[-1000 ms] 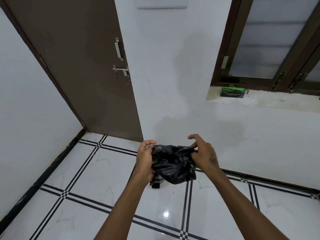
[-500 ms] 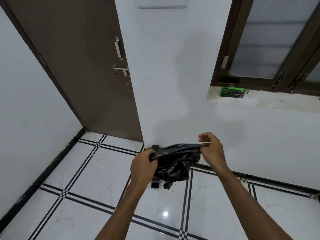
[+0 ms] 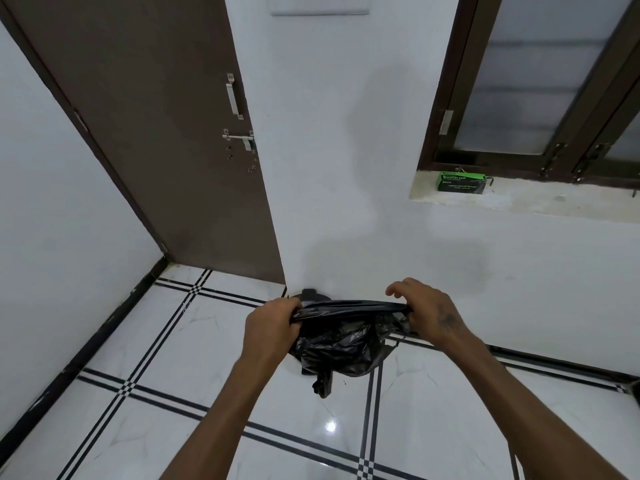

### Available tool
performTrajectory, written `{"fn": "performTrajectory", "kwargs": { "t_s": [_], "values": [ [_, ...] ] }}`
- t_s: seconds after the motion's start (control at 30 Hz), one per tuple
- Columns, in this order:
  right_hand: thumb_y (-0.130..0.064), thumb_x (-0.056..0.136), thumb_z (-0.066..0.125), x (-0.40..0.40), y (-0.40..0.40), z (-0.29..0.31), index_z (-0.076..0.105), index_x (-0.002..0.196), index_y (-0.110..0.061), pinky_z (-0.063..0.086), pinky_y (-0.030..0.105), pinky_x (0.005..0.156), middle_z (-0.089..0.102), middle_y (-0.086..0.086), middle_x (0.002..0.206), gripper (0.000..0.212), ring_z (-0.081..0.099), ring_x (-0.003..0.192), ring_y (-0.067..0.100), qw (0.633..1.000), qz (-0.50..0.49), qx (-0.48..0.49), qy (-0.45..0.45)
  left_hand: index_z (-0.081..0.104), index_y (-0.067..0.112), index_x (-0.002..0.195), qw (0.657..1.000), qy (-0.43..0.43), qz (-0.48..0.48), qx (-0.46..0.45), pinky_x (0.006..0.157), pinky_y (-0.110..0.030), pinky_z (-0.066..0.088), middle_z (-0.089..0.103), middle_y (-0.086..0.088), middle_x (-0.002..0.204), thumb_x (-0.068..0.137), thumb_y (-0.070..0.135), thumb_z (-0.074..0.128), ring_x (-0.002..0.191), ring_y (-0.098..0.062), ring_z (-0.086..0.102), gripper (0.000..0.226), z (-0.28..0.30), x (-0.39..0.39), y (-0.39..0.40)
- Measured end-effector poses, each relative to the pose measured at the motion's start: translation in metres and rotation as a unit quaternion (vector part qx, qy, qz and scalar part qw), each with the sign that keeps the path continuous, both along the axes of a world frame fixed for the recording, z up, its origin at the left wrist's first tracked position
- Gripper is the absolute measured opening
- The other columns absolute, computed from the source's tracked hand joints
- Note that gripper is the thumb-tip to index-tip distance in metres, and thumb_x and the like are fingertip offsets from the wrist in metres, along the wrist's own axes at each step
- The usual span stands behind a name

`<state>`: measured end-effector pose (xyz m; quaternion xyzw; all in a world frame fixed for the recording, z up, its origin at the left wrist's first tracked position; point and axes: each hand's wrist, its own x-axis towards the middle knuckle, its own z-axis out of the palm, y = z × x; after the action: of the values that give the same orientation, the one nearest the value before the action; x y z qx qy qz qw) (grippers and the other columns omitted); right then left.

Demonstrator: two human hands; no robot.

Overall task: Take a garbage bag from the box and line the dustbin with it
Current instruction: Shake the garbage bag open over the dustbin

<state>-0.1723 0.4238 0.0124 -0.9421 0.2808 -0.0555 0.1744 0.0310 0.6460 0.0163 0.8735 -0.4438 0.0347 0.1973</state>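
Observation:
A crumpled black garbage bag [image 3: 341,344] hangs between my hands above the floor, its top edge pulled into a taut band. My left hand [image 3: 272,323] grips the bag's left end. My right hand [image 3: 427,313] pinches the right end, with its other fingers lifted. Behind and under the bag only a small dark part of the dustbin [image 3: 310,294] shows against the wall; the rest is hidden. The green and black garbage bag box [image 3: 462,182] lies on the window sill at the upper right.
A brown door [image 3: 156,133] with a handle and latch stands at the left. A dark-framed window [image 3: 540,84] sits above the sill. The white tiled floor [image 3: 173,358] has black lines, and white walls close in on the left and ahead.
My hands have moved apart, stretching the bag's top edge wider. The bag's body now hangs lower and looser below that edge.

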Motion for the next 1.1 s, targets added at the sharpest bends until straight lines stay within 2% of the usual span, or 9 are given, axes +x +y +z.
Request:
{"fn": "performTrajectory", "kwargs": {
  "t_s": [0.23, 0.37, 0.5, 0.6, 0.67, 0.73, 0.83, 0.9, 1.1],
  "values": [
    [0.002, 0.071, 0.062, -0.008, 0.001, 0.004, 0.042, 0.125, -0.040, 0.052, 0.030, 0.070, 0.050, -0.019, 0.117, 0.070, 0.054, 0.075, 0.010, 0.998, 0.056, -0.025, 0.013, 0.069, 0.026, 0.080, 0.998, -0.046, 0.009, 0.037, 0.055, -0.031, 0.047, 0.064, 0.007, 0.075, 0.070, 0.011, 0.077, 0.074, -0.020, 0.059, 0.019, -0.014, 0.033, 0.014],
    [-0.004, 0.073, 0.068, -0.014, -0.010, -0.009, 0.045, 0.130, -0.036, 0.045, 0.025, 0.061, 0.056, -0.014, 0.121, 0.069, 0.056, 0.075, 0.012, 0.993, 0.055, -0.091, 0.057, 0.069, 0.026, 0.089, 0.977, 0.156, 0.091, 0.113, 0.065, -0.029, 0.053, 0.073, 0.005, 0.082, 0.080, 0.018, 0.069, 0.078, -0.020, 0.069, 0.013, -0.014, 0.042, 0.020],
    [-0.012, 0.084, 0.066, -0.016, -0.015, -0.020, 0.055, 0.121, -0.035, 0.041, 0.024, 0.065, 0.065, -0.012, 0.109, 0.045, 0.060, 0.080, 0.011, 0.999, -0.032, -0.019, 0.039, 0.071, 0.007, 0.103, 0.755, 0.636, 0.143, -0.073, 0.070, -0.036, 0.063, 0.076, -0.014, 0.089, 0.097, 0.004, 0.050, 0.078, -0.024, 0.074, 0.022, -0.003, 0.028, 0.013],
    [-0.011, 0.084, 0.066, -0.011, -0.015, -0.023, 0.062, 0.100, -0.037, 0.047, 0.024, 0.059, 0.069, -0.009, 0.091, 0.031, 0.064, 0.070, 0.015, 0.977, -0.134, 0.164, -0.033, 0.065, 0.000, 0.106, 0.598, 0.759, 0.155, -0.206, 0.059, -0.033, 0.062, 0.075, -0.016, 0.088, 0.099, -0.007, 0.035, 0.076, -0.025, 0.073, 0.031, 0.004, 0.019, 0.007],
    [-0.007, 0.083, 0.067, -0.009, -0.016, -0.026, 0.064, 0.094, -0.035, 0.045, 0.023, 0.055, 0.069, -0.006, 0.087, 0.031, 0.064, 0.066, 0.015, 0.965, -0.158, 0.200, -0.058, 0.066, 0.000, 0.102, 0.561, 0.775, 0.165, -0.240, 0.056, -0.031, 0.061, 0.076, -0.014, 0.083, 0.097, -0.006, 0.037, 0.070, -0.023, 0.074, 0.030, 0.007, 0.013, 0.001],
    [-0.001, 0.081, 0.065, -0.009, -0.017, -0.027, 0.066, 0.091, -0.032, 0.048, 0.027, 0.056, 0.070, -0.002, 0.087, 0.033, 0.064, 0.064, 0.017, 0.956, -0.181, 0.216, -0.079, 0.067, 0.004, 0.098, 0.616, 0.736, 0.183, -0.215, 0.061, -0.031, 0.059, 0.076, -0.012, 0.084, 0.096, 0.003, 0.046, 0.073, -0.024, 0.072, 0.021, 0.004, 0.011, -0.002],
    [0.003, 0.078, 0.063, -0.013, -0.025, -0.026, 0.064, 0.085, -0.030, 0.056, 0.034, 0.065, 0.072, 0.000, 0.086, 0.034, 0.069, 0.070, 0.021, 0.945, -0.243, 0.198, -0.095, 0.065, 0.018, 0.089, 0.860, 0.471, 0.168, -0.098, 0.067, -0.033, 0.054, 0.073, -0.005, 0.083, 0.087, 0.017, 0.062, 0.078, -0.023, 0.069, 0.004, -0.004, 0.015, 0.005],
    [0.004, 0.076, 0.062, -0.016, -0.029, -0.024, 0.062, 0.083, -0.029, 0.055, 0.033, 0.067, 0.072, -0.002, 0.087, 0.033, 0.068, 0.073, 0.020, 0.942, -0.276, 0.170, -0.091, 0.061, 0.024, 0.079, 0.953, 0.269, 0.135, -0.019, 0.057, -0.028, 0.048, 0.067, 0.005, 0.069, 0.080, 0.020, 0.064, 0.066, -0.017, 0.064, 0.005, -0.010, 0.012, 0.012],
    [0.003, 0.075, 0.057, -0.018, -0.036, -0.022, 0.056, 0.083, -0.024, 0.042, 0.029, 0.062, 0.066, -0.004, 0.089, 0.028, 0.060, 0.075, 0.022, 0.936, -0.325, 0.115, -0.074, 0.062, 0.024, 0.079, 0.991, 0.052, 0.109, 0.054, 0.056, -0.027, 0.040, 0.065, 0.007, 0.076, 0.077, 0.011, 0.059, 0.069, -0.018, 0.060, 0.014, -0.020, 0.011, 0.017]
  ]
}}
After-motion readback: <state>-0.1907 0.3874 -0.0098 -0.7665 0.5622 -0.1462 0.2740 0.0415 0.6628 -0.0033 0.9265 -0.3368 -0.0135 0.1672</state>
